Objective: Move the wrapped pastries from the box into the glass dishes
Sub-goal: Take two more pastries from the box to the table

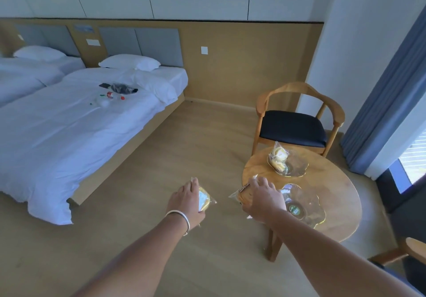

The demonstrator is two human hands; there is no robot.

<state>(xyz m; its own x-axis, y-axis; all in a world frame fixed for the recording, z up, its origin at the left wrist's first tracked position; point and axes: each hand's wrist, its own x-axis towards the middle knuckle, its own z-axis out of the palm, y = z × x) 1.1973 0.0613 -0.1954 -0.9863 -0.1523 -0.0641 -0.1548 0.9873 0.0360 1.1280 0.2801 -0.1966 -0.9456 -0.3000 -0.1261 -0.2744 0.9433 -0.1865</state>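
The left hand is gripping one wrapped pastry over the floor, its long axis running away from the camera. The right hand is curling round a second pastry at the round worktop's edge, beside the near glass dish. Two dishes are sitting there; the far dish is carrying two pastries.

Dim bluish daylight, window right, edges warped
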